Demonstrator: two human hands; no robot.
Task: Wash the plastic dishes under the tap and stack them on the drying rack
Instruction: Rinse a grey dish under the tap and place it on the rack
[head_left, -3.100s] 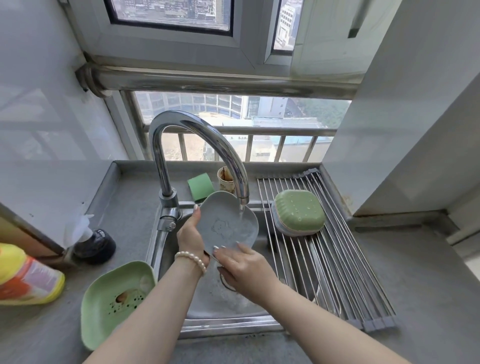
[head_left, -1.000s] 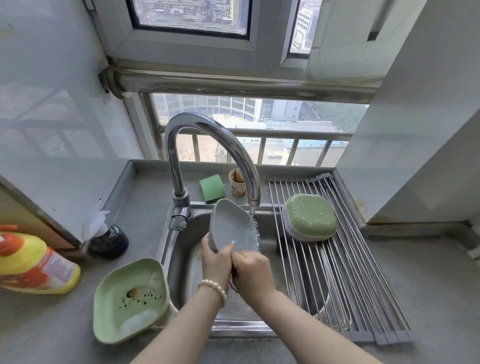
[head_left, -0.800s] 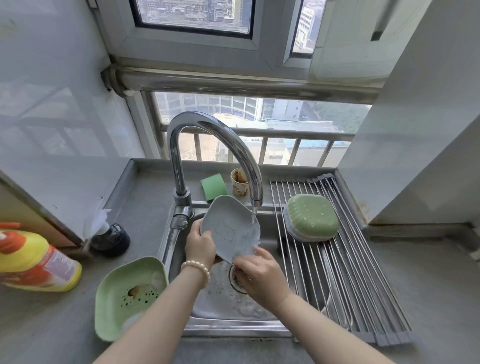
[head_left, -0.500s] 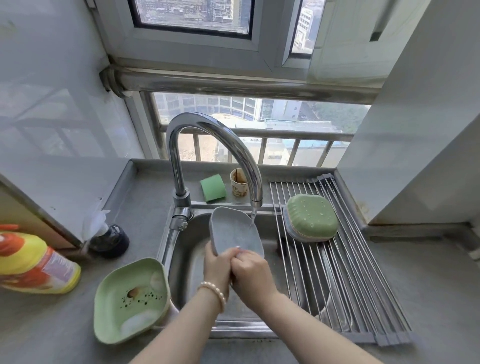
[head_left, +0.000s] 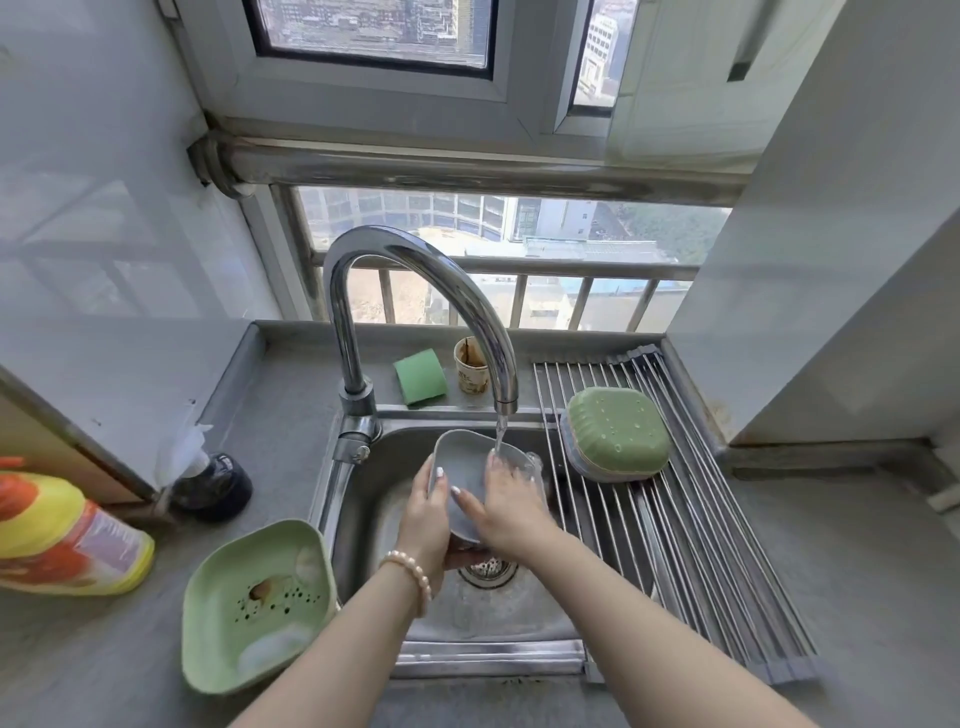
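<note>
Over the sink (head_left: 363, 499) a grey plastic dish (head_left: 465, 470) is held tilted under the tap (head_left: 415, 291), and a thin stream of water falls onto its right side. The left hand (head_left: 428, 512) grips the dish by its left edge, fingers (head_left: 440, 475) curled round the rim, with a pearl bracelet (head_left: 408, 569) on the wrist. The right hand (head_left: 506, 506) lies inside the dish, its fingers fairly straight and close together, pressed flat on the wet face where the water lands. To the right, on the drying rack (head_left: 691, 540) laid across the sink, a green dish (head_left: 615, 439) sits upside down on a paler one. On the surface to the left lies a second green dish (head_left: 257, 603), open side up and spotted with dark specks, touching the sink's edge. Behind the tap stand a green sponge (head_left: 421, 375) and a small stained cup (head_left: 471, 366); far left lies a yellow bottle (head_left: 67, 535)
</note>
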